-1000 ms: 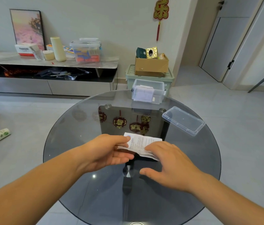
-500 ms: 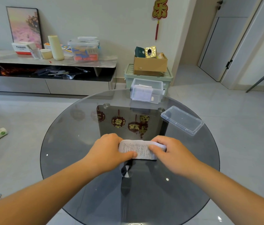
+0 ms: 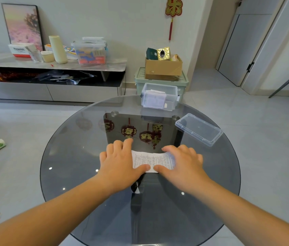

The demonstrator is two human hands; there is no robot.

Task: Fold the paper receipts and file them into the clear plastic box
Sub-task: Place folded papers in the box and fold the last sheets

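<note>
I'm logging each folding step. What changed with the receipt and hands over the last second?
The receipt went from held tilted to pressed flat on the glass table; the left hand and right hand opened, palms down, on its ends. Clear box and lid stayed put.

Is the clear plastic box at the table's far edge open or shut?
Open: the clear plastic box has no lid on; its clear lid lies apart.

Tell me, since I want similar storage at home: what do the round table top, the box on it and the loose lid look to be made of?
Round grey table top: smoky tinted glass, glossy; it mirrors lights and shows the base through it. Clear rectangular box: thin transparent plastic, apparently; papers show through its walls. Loose clear lid: seemingly the same moulded plastic, with a raised rim.
</note>
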